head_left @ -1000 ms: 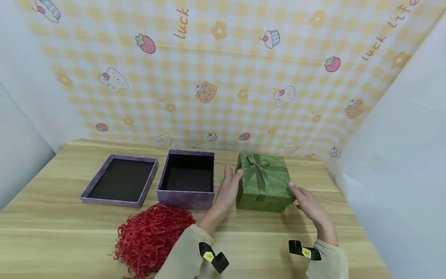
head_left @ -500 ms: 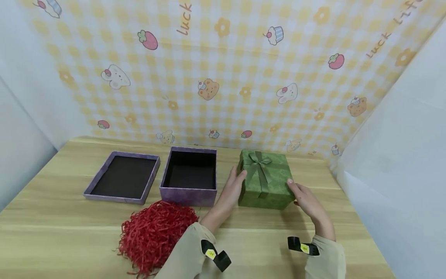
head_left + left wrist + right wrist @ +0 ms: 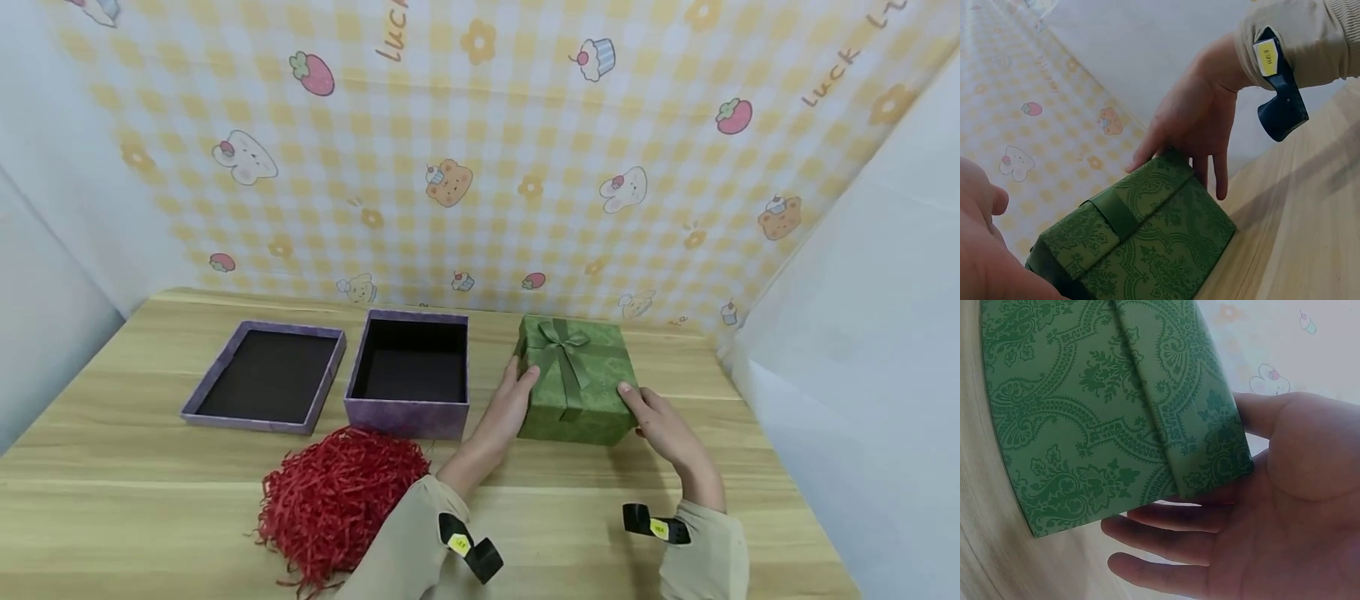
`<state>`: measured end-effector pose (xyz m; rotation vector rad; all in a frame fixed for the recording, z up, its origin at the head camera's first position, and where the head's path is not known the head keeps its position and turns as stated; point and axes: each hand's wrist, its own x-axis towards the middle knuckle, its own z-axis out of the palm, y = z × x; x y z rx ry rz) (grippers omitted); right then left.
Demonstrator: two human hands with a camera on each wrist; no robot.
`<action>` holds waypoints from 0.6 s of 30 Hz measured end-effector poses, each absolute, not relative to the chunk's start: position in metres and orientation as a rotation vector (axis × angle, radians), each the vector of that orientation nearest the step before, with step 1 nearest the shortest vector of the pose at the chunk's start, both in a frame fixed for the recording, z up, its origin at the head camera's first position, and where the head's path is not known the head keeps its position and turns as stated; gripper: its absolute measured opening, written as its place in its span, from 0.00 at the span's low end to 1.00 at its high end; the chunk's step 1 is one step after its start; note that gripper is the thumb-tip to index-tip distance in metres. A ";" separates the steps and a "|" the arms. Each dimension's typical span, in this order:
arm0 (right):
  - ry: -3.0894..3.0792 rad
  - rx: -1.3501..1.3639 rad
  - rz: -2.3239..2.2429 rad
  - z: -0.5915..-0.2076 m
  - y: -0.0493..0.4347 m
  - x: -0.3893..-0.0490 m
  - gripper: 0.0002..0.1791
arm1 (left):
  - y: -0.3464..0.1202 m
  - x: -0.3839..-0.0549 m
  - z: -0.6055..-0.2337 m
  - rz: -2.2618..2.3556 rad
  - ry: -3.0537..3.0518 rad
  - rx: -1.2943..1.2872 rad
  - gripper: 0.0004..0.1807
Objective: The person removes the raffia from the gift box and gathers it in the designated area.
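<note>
A green gift box (image 3: 592, 375) with a patterned surface and a green ribbon bow (image 3: 562, 337) on its lid stands on the table at the right. My left hand (image 3: 504, 412) holds its left side, thumb on the lid's edge and fingers along the wall. At the opposite side, my right hand (image 3: 667, 429) grips the near right corner with the thumb on top. In the right wrist view, the lower fingers (image 3: 1160, 575) stretch out free of the box. The lid sits on the box, its lower edge showing as a line in the left wrist view.
A purple box (image 3: 408, 419) stands uncovered, its black inside showing no contents. Left of it lies a purple lid (image 3: 273, 375), inside up. A heap of red shredded paper (image 3: 337, 508) lies in front, beside my left sleeve. A checked cloth (image 3: 390, 125) hangs behind the table (image 3: 150, 492).
My left hand has come up against the green box's left side, and the right hand has settled at its corner. The view has tilted slightly. The other things stay put.
</note>
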<state>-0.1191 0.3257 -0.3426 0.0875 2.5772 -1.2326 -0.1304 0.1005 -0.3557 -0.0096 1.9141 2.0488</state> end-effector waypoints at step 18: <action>2.419 0.071 -1.490 -0.344 0.335 -0.122 0.43 | 0.104 -0.128 -0.361 1.898 2.111 0.192 0.51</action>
